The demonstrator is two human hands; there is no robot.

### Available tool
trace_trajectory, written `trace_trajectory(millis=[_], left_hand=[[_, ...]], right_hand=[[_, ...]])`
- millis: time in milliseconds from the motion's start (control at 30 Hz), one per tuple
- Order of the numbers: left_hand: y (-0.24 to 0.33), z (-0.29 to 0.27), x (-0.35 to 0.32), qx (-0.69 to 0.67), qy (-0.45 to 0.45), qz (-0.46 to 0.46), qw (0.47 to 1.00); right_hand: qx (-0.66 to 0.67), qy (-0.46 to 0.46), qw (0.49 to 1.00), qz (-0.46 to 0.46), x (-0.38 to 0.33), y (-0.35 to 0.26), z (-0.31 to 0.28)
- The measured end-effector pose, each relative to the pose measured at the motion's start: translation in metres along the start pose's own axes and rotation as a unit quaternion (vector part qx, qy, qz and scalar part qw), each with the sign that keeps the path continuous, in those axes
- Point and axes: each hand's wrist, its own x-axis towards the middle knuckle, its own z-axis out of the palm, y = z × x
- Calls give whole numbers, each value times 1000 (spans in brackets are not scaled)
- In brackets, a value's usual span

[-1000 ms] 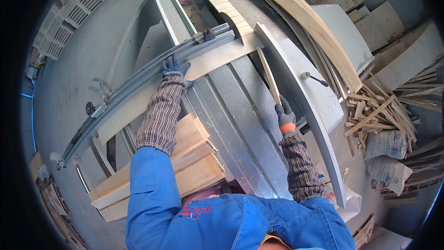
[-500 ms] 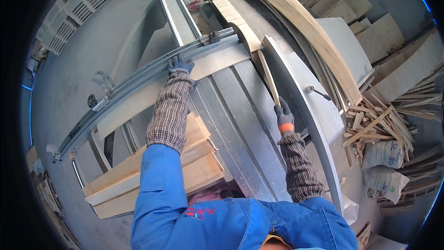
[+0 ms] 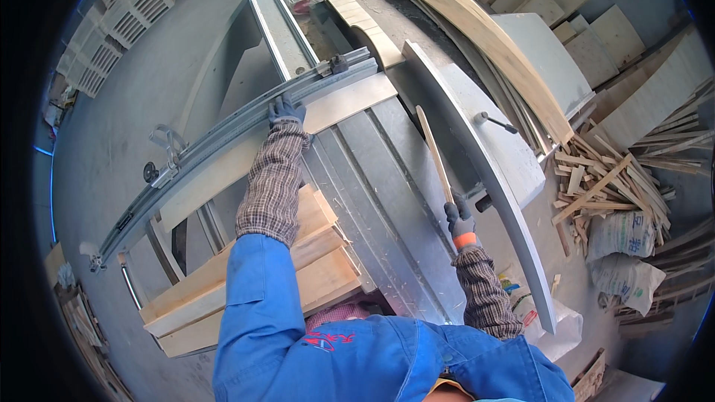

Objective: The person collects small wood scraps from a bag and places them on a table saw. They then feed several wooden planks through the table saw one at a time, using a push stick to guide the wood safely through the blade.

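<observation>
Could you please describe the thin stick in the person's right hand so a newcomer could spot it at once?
Start at the grey metal saw table. Toward its right side, the gloved right hand grips a slim pale wooden stick pointing away from the person. Unlike the scattered offcuts on the floor, it is held.

Two gloved hands [image 3: 286, 110], one wooden stick [image 3: 433, 150]

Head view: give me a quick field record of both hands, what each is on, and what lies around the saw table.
left hand: gloved left hand pressing on a long wooden board against the metal fence rail
right hand: gloved right hand, grip closed on a thin wooden stick
table: grey metal saw table, sawdust on it
near left: stack of planks under the left forearm
far right: pile of wood offcuts, white sacks
</observation>
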Motion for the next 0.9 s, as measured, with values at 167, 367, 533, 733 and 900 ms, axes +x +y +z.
trace_trajectory(millis=[167, 367, 533, 733, 900], left_hand=[[-5, -34, -55, -46, -31, 61, 997], [-95, 36, -146, -359, 175, -220, 890], [-154, 76, -152, -710, 81, -493, 497], [-100, 52, -148, -796, 68, -557, 227], [-190, 186, -107, -856, 61, -502, 110]], right_hand=[[21, 16, 1000, 16, -22, 1, -10], [44, -11, 997, 60, -50, -23, -21], [77, -21, 995, 67, -55, -32, -19], [129, 10, 989, 68, -56, -23, -20], [130, 22, 989, 63, -38, -42, -12]])
